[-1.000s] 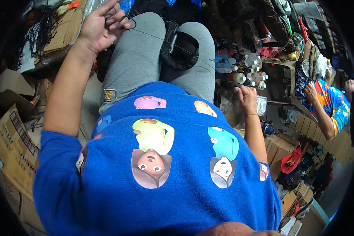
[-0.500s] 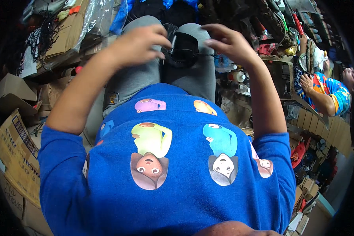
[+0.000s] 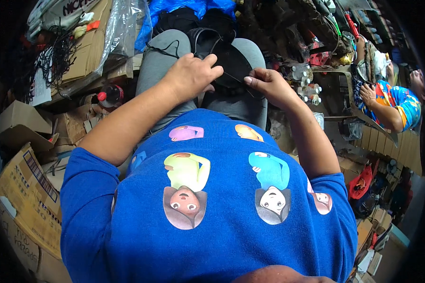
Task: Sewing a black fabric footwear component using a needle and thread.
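Note:
On my lap rests a black shoe-like thing (image 3: 235, 63), its sole-shaped face turned up and its far end a dark rounded opening. My left hand (image 3: 192, 78) is over its left side, fingers curled closed; what they hold is hidden. At its right edge my right hand (image 3: 269, 86) pinches a thin dark thread (image 3: 234, 77) between thumb and forefinger. The thread stretches across the black shoe-like thing toward my left hand. A loose loop of black cord (image 3: 163, 48) lies over my left knee.
Left are cardboard boxes (image 3: 26, 123), a red-capped bottle (image 3: 111, 95), tangled black cord (image 3: 56, 59) and clear plastic sheeting (image 3: 123, 35). Several small clear bottles (image 3: 309, 92) stand right of my knee. Farther right, another person in a colourful shirt (image 3: 396, 111) sits at a bench.
My hands were raised and spread apart over my knees; they have come down to the black shoe-like thing and closed. It now lies more tilted, and a cord loop shows on my left knee.

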Motion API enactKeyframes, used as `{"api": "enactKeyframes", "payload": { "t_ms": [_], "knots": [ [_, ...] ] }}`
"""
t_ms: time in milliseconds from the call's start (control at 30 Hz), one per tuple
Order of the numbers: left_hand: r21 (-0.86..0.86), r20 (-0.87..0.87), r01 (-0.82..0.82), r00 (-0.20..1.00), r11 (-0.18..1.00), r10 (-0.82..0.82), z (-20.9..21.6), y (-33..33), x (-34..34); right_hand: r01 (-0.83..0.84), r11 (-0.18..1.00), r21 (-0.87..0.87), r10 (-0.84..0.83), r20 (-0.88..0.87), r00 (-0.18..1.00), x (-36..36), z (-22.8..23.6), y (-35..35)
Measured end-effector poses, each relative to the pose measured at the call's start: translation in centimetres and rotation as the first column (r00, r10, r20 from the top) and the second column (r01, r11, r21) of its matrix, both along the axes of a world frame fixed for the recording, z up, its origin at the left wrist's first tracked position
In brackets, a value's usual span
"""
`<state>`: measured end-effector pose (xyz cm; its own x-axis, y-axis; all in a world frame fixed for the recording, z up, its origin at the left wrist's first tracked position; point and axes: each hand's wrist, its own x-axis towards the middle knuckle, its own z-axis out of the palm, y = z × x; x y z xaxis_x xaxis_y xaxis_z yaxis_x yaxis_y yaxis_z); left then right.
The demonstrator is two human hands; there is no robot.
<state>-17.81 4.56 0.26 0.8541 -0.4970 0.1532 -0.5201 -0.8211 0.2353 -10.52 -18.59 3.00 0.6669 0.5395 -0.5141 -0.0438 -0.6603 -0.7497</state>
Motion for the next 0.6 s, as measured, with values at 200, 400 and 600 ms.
{"api": "enactKeyframes", "payload": {
  "t_ms": [200, 400, 600],
  "knots": [
    [-0.063, 0.057, 0.078, 0.996, 0.995, -0.075, -0.6, -0.6, 0.1, -0.045, 0.998, -0.052, 0.052, 0.142, 0.988, 2.2, 0.9, 0.8],
    [-0.491, -0.194, -0.106, 0.981, 0.864, 0.011, 1.0, 1.1, -0.1, -0.023, 0.999, 0.048, -0.006, 0.526, 0.850, 1.2, 0.7, 1.6],
    [-0.542, -0.151, -0.060, 0.988, 0.838, -0.027, 2.0, 0.2, 4.4, -0.071, 0.995, 0.072, 0.069, 0.018, 0.997, 0.9, 1.6, 0.8]
  ]
}}
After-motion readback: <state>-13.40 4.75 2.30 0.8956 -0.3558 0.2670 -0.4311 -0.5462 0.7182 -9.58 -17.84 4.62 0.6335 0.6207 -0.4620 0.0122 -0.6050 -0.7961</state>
